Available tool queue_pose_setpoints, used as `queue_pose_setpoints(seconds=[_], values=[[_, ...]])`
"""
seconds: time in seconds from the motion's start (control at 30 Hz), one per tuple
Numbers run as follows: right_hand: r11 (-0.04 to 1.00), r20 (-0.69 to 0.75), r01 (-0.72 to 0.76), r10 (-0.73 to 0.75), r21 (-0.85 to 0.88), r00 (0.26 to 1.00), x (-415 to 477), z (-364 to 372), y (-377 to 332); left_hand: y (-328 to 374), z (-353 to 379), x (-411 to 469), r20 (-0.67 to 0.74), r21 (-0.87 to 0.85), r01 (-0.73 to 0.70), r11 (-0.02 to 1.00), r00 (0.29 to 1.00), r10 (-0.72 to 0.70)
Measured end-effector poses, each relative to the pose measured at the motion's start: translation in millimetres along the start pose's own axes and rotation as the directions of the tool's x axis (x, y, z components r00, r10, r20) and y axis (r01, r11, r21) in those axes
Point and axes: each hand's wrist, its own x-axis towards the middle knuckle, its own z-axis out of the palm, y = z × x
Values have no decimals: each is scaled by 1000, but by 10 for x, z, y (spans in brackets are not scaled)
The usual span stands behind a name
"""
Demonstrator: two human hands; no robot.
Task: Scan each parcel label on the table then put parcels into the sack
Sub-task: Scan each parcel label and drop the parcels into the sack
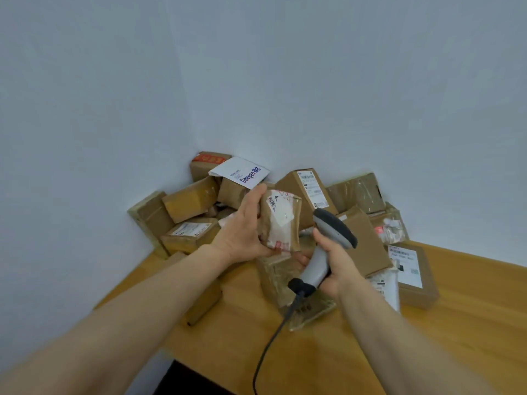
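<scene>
My left hand grips a small brown parcel with a white label and red tape, held upright above the pile. Just right of it, my right hand holds a grey barcode scanner by its handle. The scanner's dark head sits close beside the parcel's label. Its black cable hangs down over the table's front. Several cardboard parcels lie heaped on the wooden table in the wall corner. No sack is in view.
A white mailer with blue print leans on the back boxes. A flat box with a big label lies at right, a tape-wrapped parcel under my hands. Bare wood spreads at the front right. Walls close the left and back.
</scene>
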Motion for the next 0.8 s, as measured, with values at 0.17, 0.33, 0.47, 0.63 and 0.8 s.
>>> queue_pose_setpoints(seconds=[0.17, 0.33, 0.47, 0.63, 0.8], values=[[998, -17, 59, -59, 0, 998, -429, -286, 134, 502, 41, -425, 94, 9, -39, 999, 995, 38], [985, -22, 166, -167, -45, 986, -769, -440, 229, 972, -46, -546, -191, -335, 338, 880, 890, -415], [979, 5, 198, -199, 39, 980, -852, -540, 269, 1143, -151, -540, -29, -616, 537, 576, 715, -698], [975, -14, 193, -193, 113, 981, -855, -611, 214, 1279, -259, -558, 381, -761, 620, 190, 665, -642], [971, -62, 225, -220, 76, 973, -856, -627, 163, 1215, -386, -540, 475, -649, 693, 314, 691, -545]])
